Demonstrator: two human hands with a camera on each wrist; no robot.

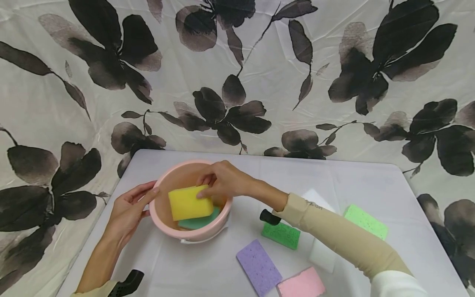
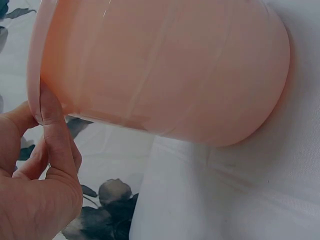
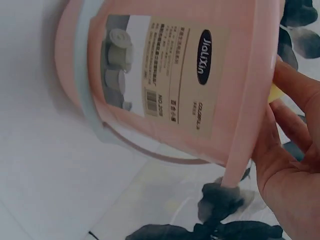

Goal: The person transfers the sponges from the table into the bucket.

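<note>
Right grip (image 1: 226, 179) pinches the yellow sponge (image 1: 188, 203) by its right end, long axis crosswise over the teal sponge (image 1: 198, 222); left grip (image 1: 130, 208) holds the bucket's (image 1: 196, 235) left rim

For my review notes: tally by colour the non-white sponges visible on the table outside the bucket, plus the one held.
Yellow sponge, held in the right hand: 1
Dark green sponge: 1
Light green sponge: 1
Purple sponge: 1
Pink sponge: 1
Total: 5
</note>
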